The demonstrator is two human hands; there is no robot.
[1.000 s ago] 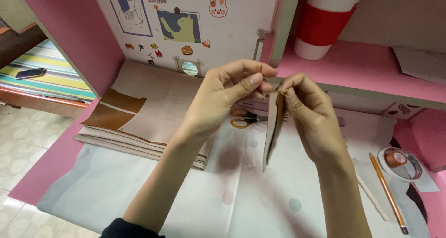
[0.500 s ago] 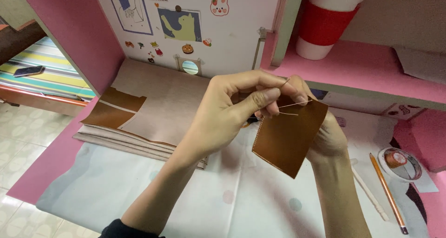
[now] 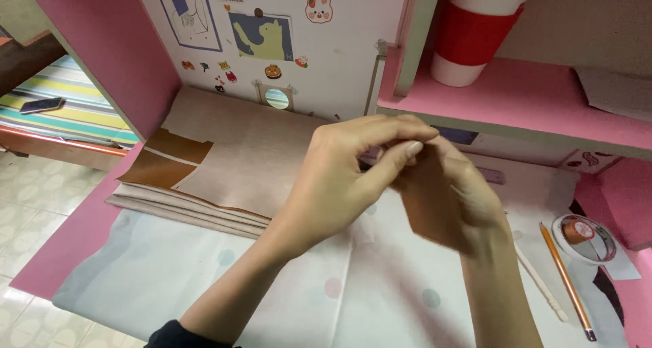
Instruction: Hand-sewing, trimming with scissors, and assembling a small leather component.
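**Both hands pinched on a brown leather piece, above the desk**

Over the desk centre, slightly toward 3 o'clock, both hands meet on one small brown leather piece (image 3: pixel 429 202). Left hand (image 3: pixel 346 171): fingers curled in, thumb and forefinger closed in a pinch on the piece's upper edge at about 12 o'clock of it. Right hand (image 3: pixel 468 198): closed around the piece from behind, at its 3 o'clock side; fingertips hidden by the left hand, so the exact grip point cannot be told. Piece is motion-blurred; it reads as flat, thin, roughly four-sided, matte tan-brown, held off the surface.

Below the hands: pale cloth (image 3: pixel 224 280) with faint coloured dots, smooth, lightly creased, covering a pink desk (image 3: pixel 75 232).

At 10 o'clock of the hands: stack of folded sheets (image 3: pixel 238 158), top face pale beige with a suede-like nap, brown underside showing at its left corner.

At 4 o'clock: orange pencil (image 3: pixel 567 280) and a white stick (image 3: pixel 540 287), lying near each other, slanted alike. At 3 o'clock, beyond the pencil: round spool (image 3: pixel 584 234), white rim, brown core.

At 1 o'clock, on a pink shelf (image 3: pixel 543 97): white cup with red sleeve (image 3: pixel 479 32), upright.
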